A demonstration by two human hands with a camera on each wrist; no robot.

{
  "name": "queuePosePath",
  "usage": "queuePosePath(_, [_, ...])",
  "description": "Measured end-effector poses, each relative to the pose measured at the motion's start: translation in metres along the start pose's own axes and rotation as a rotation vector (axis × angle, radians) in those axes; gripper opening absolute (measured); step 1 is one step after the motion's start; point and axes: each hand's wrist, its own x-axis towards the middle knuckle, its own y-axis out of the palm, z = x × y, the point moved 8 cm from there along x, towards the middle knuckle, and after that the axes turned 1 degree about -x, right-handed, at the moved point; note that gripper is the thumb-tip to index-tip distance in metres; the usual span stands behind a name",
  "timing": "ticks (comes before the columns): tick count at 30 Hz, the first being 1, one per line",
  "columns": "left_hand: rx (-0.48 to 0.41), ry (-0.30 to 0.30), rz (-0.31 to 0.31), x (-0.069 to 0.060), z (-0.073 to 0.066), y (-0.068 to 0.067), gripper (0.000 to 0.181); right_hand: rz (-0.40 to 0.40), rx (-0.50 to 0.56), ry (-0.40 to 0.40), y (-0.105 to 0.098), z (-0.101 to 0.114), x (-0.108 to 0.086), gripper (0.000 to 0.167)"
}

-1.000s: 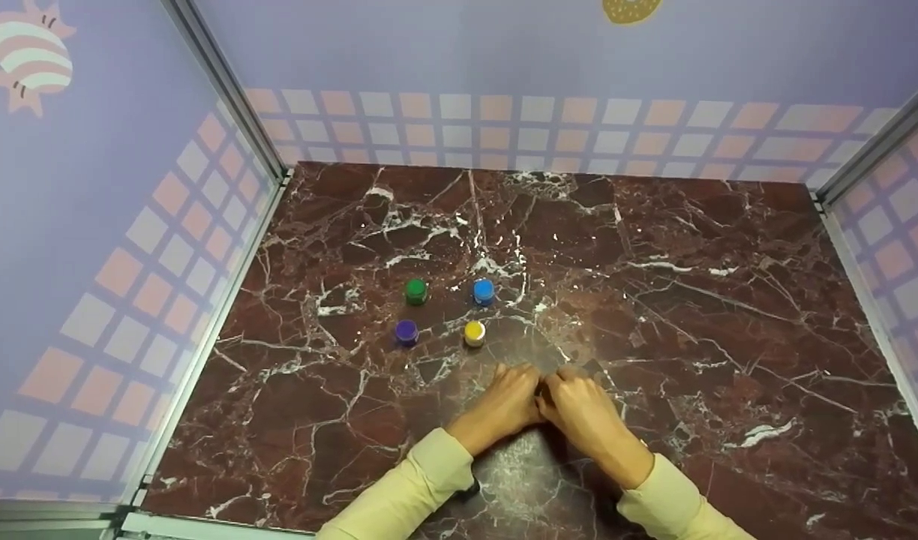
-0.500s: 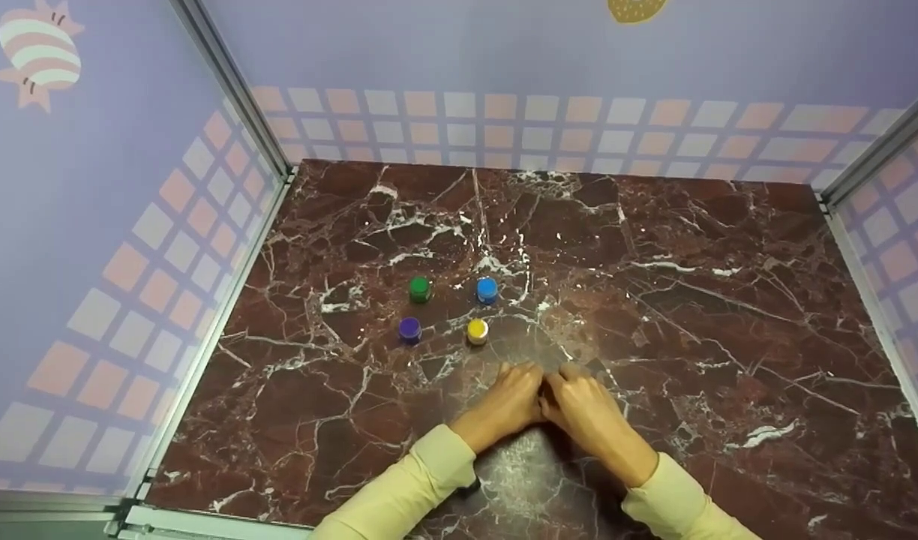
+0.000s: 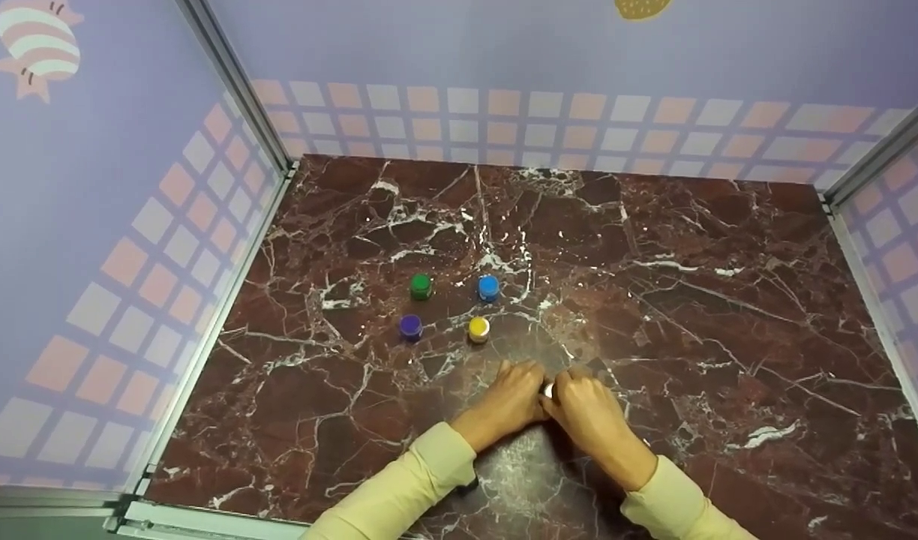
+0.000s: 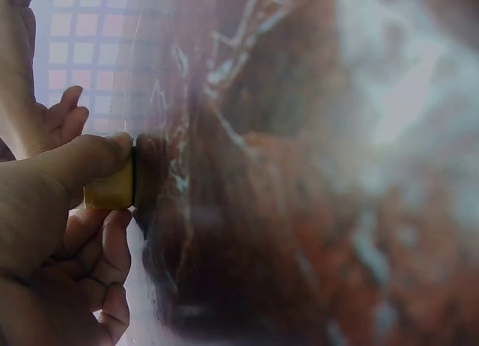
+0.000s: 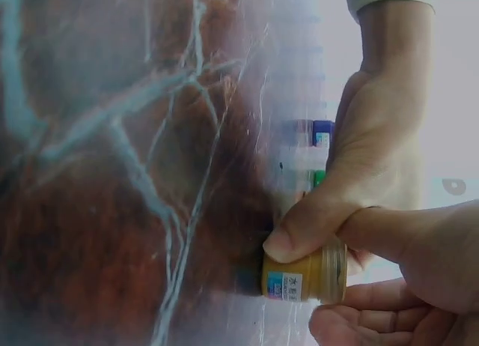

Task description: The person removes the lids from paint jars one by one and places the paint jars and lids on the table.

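A small ochre-yellow paint jar [image 5: 316,275] with a label stands between my two hands; in the head view they hide most of it. My left hand [image 3: 513,394] grips the jar's body, thumb pressed on its side near the table. With fingers curled, my right hand [image 3: 585,405] holds the jar's clear ridged end, thumb and forefinger on either side. A small white patch [image 3: 549,390] shows between the hands; I cannot tell which part it is. In the left wrist view the jar [image 4: 111,190] sits under the thumb, close to the tabletop.
Beyond the hands stand a yellow jar [image 3: 478,330], a blue jar [image 3: 488,288], a green jar [image 3: 421,286] and a purple jar [image 3: 411,328] on the dark red marbled table [image 3: 714,360]. Lilac panels with a checked border [image 3: 504,124] enclose the table's back and sides.
The white patch between the hands has come into sight as my right hand turns slightly. Both hands stay in nearly the same place, and the jars beyond have not moved on the table.
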Motion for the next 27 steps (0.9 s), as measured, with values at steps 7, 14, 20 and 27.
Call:
queuePosePath(7, [-0.017, 0.006, 0.003, -0.0006, -0.0018, -0.0010, 0.025, 0.051, 0.023, -0.042, 0.0020, 0.0032, 0.0033, 0.030])
queuePosePath(14, [0.010, 0.069, -0.010, -0.0025, -0.0051, -0.0028, 0.029, 0.072, 0.026, -0.094, 0.0022, 0.0038, 0.0032, 0.026])
queuePosePath(20, [0.035, 0.057, 0.013, -0.0012, -0.0017, -0.0012, 0.033, 0.073, 0.040, -0.145, 0.0018, 0.0037, 0.0036, 0.023])
queuePosePath(27, [0.082, 0.024, 0.041, 0.0002, 0.0012, 0.0003, 0.034, 0.122, 0.068, -0.216, 0.0043, 0.0034, 0.0060, 0.025])
